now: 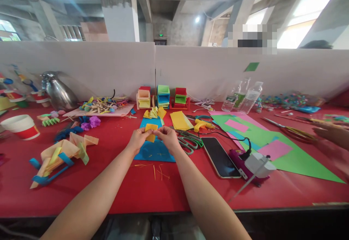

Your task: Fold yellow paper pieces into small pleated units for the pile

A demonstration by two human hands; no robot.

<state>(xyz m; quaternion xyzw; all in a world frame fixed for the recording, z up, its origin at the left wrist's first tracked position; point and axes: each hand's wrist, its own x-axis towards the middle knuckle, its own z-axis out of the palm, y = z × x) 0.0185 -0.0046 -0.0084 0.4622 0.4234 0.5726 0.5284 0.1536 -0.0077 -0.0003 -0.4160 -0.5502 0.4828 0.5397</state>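
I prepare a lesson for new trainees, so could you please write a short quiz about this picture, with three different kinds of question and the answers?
1. Multiple choice: What are the left hand and the right hand holding?
A) a bottle
B) a piece of yellow paper
C) a cup
2. True or false: The phone lies to the right of the blue paper.
3. Fill the gap: Beyond the phone, the color of the glue gun is ____.

Key: 1. B; 2. True; 3. yellow
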